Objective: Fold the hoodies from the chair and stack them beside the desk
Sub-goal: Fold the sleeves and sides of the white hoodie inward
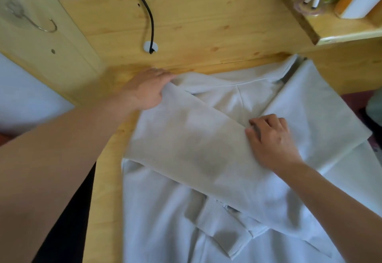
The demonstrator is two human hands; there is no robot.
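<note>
1. The pale hoodie (206, 159) lay spread on the wooden desk (186, 24), one sleeve folded diagonally across its body.
2. The left hand (147, 90) pinched the sleeve's upper fold near the shoulder, thumb over the cloth.
3. The right hand (270, 140), fingers curled, gripped the sleeve's edge at mid-chest.

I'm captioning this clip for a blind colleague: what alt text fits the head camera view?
Two bare hands fold a pale grey hoodie spread on a wooden desk: the left hand grips the folded-over sleeve near the shoulder, the right hand pinches its edge mid-chest. A black cable drops through a desk grommet behind.
</note>
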